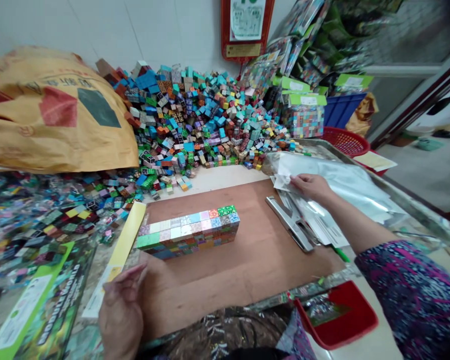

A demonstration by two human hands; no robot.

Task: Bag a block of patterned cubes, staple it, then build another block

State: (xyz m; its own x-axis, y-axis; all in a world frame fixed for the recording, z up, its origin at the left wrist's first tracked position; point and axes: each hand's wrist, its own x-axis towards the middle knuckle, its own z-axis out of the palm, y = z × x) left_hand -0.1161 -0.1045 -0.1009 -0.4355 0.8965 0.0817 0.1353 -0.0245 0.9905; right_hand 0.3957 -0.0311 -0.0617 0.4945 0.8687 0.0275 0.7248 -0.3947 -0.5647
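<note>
A long block of small patterned cubes (189, 232), several cubes wide, lies on a brown board (247, 265). My left hand (120, 310) is near its left end, apart from it, fingers slightly curled and nothing seen in them. At the right, my right hand (310, 186) pinches the near corner of a clear plastic bag (283, 170) from a flat stack of clear bags (352, 182). Below that hand a silver stapler (290, 224) rests at the board's right side. A yellow strip of card (125, 242) slants between the block and my left hand.
A large heap of loose cubes (206, 115) spreads along the wall, beside a yellow sack (56, 115). Filled packs (305, 115) stand at the back right, near a red basket (347, 141). A red scoop-like tray (341, 315) sits close to my body; green-edged printed cards (41, 305) lie left.
</note>
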